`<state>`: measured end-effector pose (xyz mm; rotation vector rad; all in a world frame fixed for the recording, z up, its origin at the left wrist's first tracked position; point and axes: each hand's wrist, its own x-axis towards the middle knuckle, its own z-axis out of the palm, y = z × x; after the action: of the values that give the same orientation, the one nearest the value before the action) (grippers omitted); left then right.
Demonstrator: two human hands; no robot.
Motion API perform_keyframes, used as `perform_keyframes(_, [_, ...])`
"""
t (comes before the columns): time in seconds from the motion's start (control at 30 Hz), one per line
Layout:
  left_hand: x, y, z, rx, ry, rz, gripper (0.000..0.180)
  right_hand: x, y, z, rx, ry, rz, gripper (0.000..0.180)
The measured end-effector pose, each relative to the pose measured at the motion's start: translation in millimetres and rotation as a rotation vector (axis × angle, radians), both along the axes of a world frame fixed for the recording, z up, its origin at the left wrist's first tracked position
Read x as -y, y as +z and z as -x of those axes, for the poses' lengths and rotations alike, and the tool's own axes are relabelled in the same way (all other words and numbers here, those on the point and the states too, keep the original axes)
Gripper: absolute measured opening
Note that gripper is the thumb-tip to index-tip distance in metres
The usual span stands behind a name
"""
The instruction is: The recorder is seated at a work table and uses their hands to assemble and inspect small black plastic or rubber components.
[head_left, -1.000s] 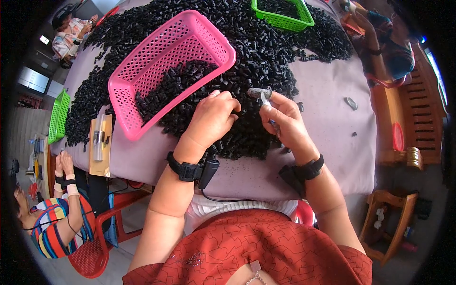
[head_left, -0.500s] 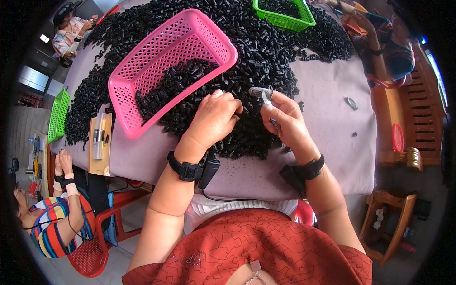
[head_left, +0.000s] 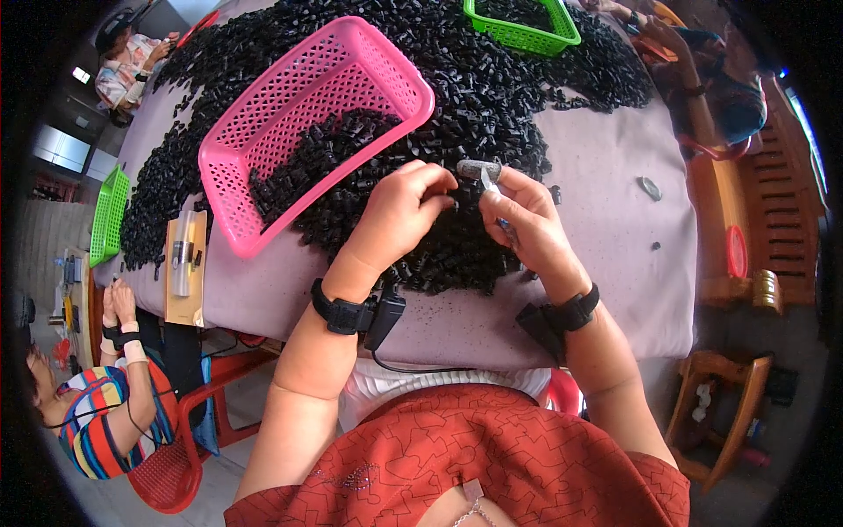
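Observation:
A large heap of small black plastic parts (head_left: pixel 492 114) covers much of the table in front of me. My left hand (head_left: pixel 406 211) is over its near side, fingers bent and thumb close to the fingertips; anything pinched there blends into the black parts behind. To its right, my right hand (head_left: pixel 531 220) is closed on a small knife-like tool (head_left: pixel 488 180) with a pale, thin blade between thumb and index finger. A speckled grey cover (head_left: pixel 479 168) sits around that index fingertip. The tool's lower end is mostly hidden in my palm.
A pink perforated basket (head_left: pixel 413 114), partly filled with black parts, rests tilted on the heap. Green baskets (head_left: pixel 527 39) stand at the far side and left edge (head_left: pixel 109 215). A cardboard piece (head_left: pixel 184 303) carries a clear tube. Co-workers (head_left: pixel 114 404) sit around the table.
My left hand has turned and shifted slightly to the right, its fingers reaching out from a tighter curl toward my right hand. The right hand with the tool has barely moved.

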<state>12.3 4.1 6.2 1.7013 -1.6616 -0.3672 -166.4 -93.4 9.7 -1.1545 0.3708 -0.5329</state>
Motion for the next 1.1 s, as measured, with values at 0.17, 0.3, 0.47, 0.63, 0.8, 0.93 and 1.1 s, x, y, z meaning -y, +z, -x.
perform_keyframes(0.17, [3, 4, -3, -0.945, 0.016, -0.005, 0.018, -2, 4, -1, -0.036, 0.018, -0.005, 0.027])
perform_keyframes(0.3, [1, 0, -8, -1.24, -0.062, -0.042, 0.023, -4, 7, -1, -0.049, 0.044, 0.01, 0.029])
perform_keyframes(0.47, [2, 1, -5, -1.408, -0.032, -0.055, 0.025, -5, 10, -1, -0.061, 0.076, 0.025, 0.034])
perform_keyframes(0.63, [1, -2, -7, -1.371, -0.025, -0.026, 0.026, -5, 10, 0, -0.062, 0.069, 0.026, 0.038])
perform_keyframes(0.8, [3, 0, -4, -1.274, -0.022, 0.014, 0.022, -3, 6, -1, -0.06, 0.032, 0.024, 0.039])
perform_keyframes(0.93, [2, -1, -5, -1.344, -0.023, 0.015, 0.022, -4, 9, 0, -0.042, 0.075, 0.02, 0.044])
perform_keyframes(1.1, [3, -6, -4, -1.574, -0.048, -0.06, 0.026, -5, 13, 3, 0.027, 0.221, -0.003, 0.058])
